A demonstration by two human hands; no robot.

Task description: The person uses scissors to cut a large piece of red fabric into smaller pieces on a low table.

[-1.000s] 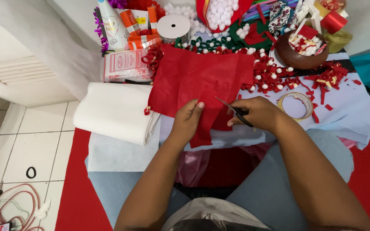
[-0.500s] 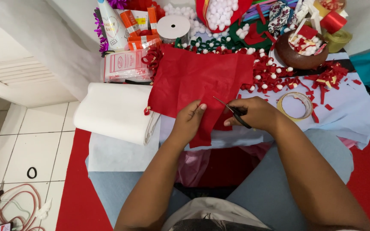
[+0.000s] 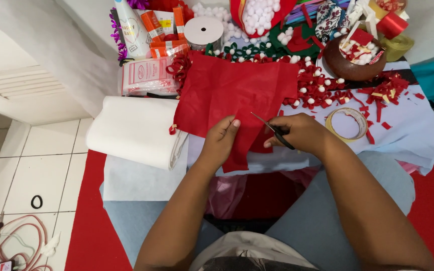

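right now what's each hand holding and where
Left hand pinches the red cloth at its lower edge; right hand holds scissors by the handles.

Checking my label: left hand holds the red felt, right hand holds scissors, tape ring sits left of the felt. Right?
Not quite. The head view shows the tape ring to the right of the red felt, beside the right hand, not left of it. The rest stands: the left hand holds the felt and the right hand holds the scissors.
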